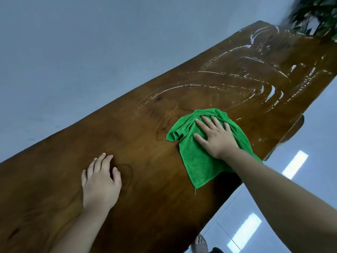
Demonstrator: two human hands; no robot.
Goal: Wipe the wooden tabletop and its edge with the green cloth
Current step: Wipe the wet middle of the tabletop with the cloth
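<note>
Green cloth: a bright green, rumpled microfibre cloth (198, 161) lies on the long, glossy brown wooden surface (145, 189), midway along it and reaching its right edge.
Right grip: the right grip (217, 141) lies flat on the cloth, fingers straight and spread, pressing it down, not clenched.
Left grip: the left grip (100, 183) rests on bare wood nearer the left edge, fingers relaxed, grasping nothing, well apart from the cloth.
Streaks: pale curved wet streaks (237, 75) cross the far half.
Far right corner: a blurred dark green leafy plant (317, 13).
Below the right edge: a grey tiled floor (300, 189) and a sandalled foot (199, 243).
</note>
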